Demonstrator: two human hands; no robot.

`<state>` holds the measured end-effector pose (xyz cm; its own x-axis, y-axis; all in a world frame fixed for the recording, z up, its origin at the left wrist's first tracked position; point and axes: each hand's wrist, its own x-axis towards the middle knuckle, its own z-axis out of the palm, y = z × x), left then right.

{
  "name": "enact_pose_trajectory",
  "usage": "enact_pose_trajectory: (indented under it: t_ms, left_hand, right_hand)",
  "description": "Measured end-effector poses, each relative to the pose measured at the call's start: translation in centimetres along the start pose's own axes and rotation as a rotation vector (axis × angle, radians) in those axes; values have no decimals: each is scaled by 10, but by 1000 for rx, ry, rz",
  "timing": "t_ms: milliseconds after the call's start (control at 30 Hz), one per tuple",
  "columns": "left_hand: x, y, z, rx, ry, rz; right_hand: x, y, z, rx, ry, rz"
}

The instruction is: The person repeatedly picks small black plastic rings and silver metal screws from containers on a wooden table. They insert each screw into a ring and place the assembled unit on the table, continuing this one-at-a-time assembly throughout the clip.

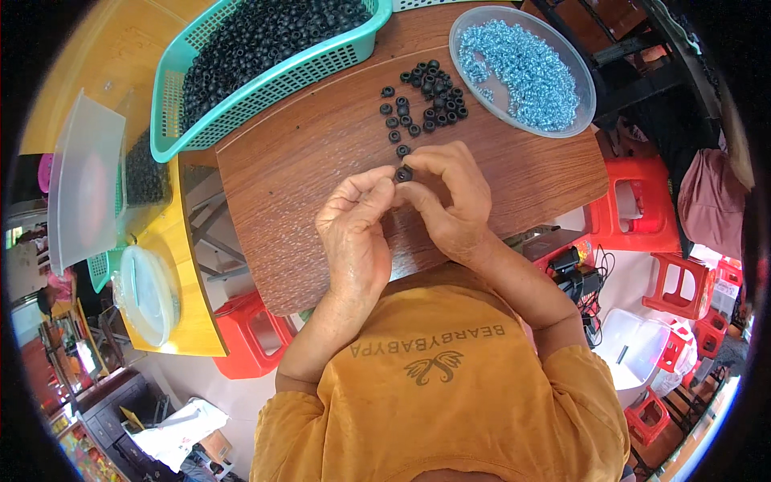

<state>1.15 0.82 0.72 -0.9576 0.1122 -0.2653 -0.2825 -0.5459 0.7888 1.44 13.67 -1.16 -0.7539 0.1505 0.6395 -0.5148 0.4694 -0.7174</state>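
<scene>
In front of me my right hand (454,193) pinches a small black ring-like piece (404,174) between thumb and fingers. A round hole or recess shows on the side facing me. My left hand (357,221) meets it from the left, thumb pressed against fingers at the piece's edge; whatever lies between them is too small and hidden. Just beyond my fingertips, a loose group of similar black pieces (434,95) lies on the brown table (297,209), one of them (402,150) close to my right fingers.
A turquoise basket (281,80) heaped with black pieces stands far left. At the far right is a clear round bowl (587,100) of small light-blue translucent pieces (534,76). A yellow table (189,297) with plastic containers adjoins on the left. Red stools (642,205) stand around.
</scene>
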Motion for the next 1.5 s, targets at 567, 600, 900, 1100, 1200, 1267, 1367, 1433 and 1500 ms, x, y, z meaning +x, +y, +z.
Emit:
enact_pose_trajectory:
  t_ms: [567, 600, 900, 1100, 1200, 1267, 1367, 1433, 1500]
  left_hand:
    - [-2, -1, 6, 170, -38, 55]
    - [1, 2, 5, 235, -60, 74]
    - [74, 17, -23, 893, -43, 300]
    - [108, 21, 4, 1210, -243, 625]
    - [128, 18, 20, 1326, -367, 735]
    - [139, 15, 30, 1353, -448, 814]
    - [155, 7, 36, 1408, -547, 908]
    - [157, 6, 24, 1474, -537, 914]
    - [156, 8, 12, 1496, -514, 899]
  right_hand:
    - [9, 4, -11, -31, -57, -117]
    - [10, 5, -13, -12, -73, -57]
    - [114, 32, -57, -173, 51, -59]
    - [237, 73, -61, -371, 23, 144]
    - [286, 119, -61, -700, 127, -95]
    - [301, 128, -64, -939, 185, -259]
    - [292, 118, -74, -943, 123, -174]
    - [271, 126, -59, -717, 113, -256]
    - [246, 103, -51, -628, -72, -110]
